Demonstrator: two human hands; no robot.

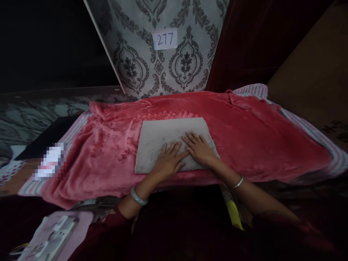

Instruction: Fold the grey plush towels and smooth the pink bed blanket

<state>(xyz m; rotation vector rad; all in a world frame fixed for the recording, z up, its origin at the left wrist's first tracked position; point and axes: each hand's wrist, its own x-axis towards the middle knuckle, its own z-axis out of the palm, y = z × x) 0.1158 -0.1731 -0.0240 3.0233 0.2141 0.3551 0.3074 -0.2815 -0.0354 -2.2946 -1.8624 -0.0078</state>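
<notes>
A grey rectangular cloth (163, 132), soft-looking with slightly fuzzy edges, lies flat on a red plush blanket (252, 137). My left hand (170, 159) rests palm down on its lower middle, fingers spread. Just to the right, my right hand (199, 146) also presses flat on the grey cloth, fingers apart and pointing up and left. The left thumb comes close to the right hand's fingers; whether they touch I cannot tell. Neither hand grips anything. A pale bangle circles the left wrist and a silver one the right.
Under the blanket a striped cloth (337, 159) shows at both ends. Behind stands a patterned wall with a paper marked 277 (165, 38). A dark screen (54, 43) is at upper left, a cardboard surface (312, 72) at right. A white power strip (58, 235) sits at lower left.
</notes>
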